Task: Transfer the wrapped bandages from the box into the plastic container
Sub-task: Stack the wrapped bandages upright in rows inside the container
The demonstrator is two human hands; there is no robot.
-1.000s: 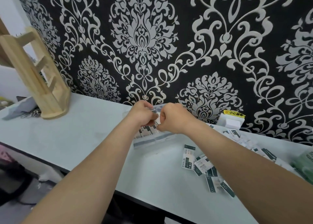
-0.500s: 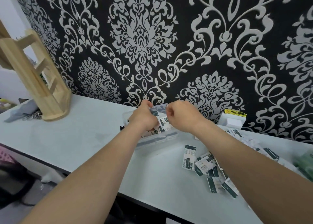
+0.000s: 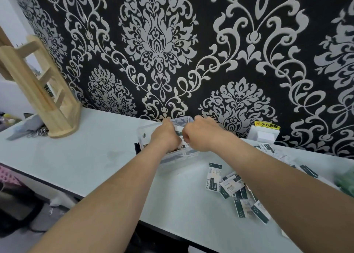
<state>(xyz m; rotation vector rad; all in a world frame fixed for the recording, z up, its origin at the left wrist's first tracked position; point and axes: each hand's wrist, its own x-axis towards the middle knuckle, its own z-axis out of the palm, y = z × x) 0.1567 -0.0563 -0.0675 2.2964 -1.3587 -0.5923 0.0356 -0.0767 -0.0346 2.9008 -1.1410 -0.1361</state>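
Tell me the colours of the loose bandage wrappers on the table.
White with dark green bands, on the wrappers; head view.

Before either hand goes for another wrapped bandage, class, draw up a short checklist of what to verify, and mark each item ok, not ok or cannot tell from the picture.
1. Plastic container stands open on the table: ok.
2. Both hands over the container, left hand and right hand close together: ok.
3. Hands empty and free to reach: cannot tell; the fingers curl away from the camera.
4. All bandages transferred: not ok; a loose pile of wrapped bandages lies on the table right of the container.
5. Box emptied: cannot tell; its inside is not visible.
6. Pile clear of the table's front edge: ok.
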